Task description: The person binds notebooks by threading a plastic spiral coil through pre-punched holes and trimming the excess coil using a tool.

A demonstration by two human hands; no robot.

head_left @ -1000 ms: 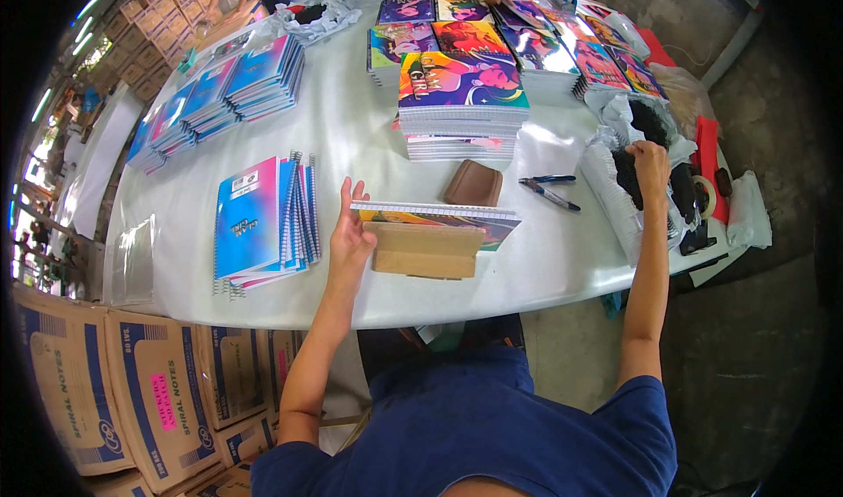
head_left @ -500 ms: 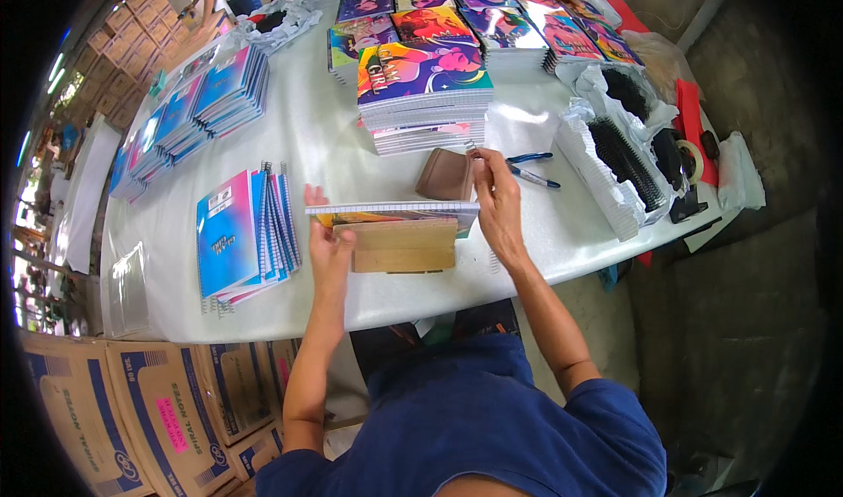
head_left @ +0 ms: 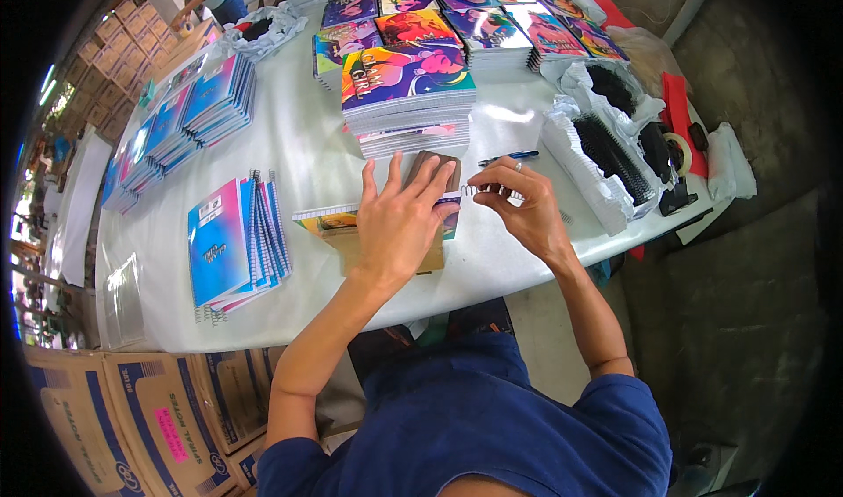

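Lying across the white punched edge of a colourful notebook (head_left: 335, 221), the left hand (head_left: 397, 218) shows its fingers spread apart. The right hand (head_left: 525, 205) has thumb and fingers clamped together on a small wire coil (head_left: 468, 191), at the notebook's right end. The notebook is near the front edge of the white surface (head_left: 518, 273), at a brown cardboard piece (head_left: 430, 258). Beyond it are a brown pad (head_left: 446, 162) and a blue pen (head_left: 511, 158). Blue-pink notebooks (head_left: 219, 244) lie to the left; a white-lined box (head_left: 587, 181) holding black coils (head_left: 608, 156) stands right.
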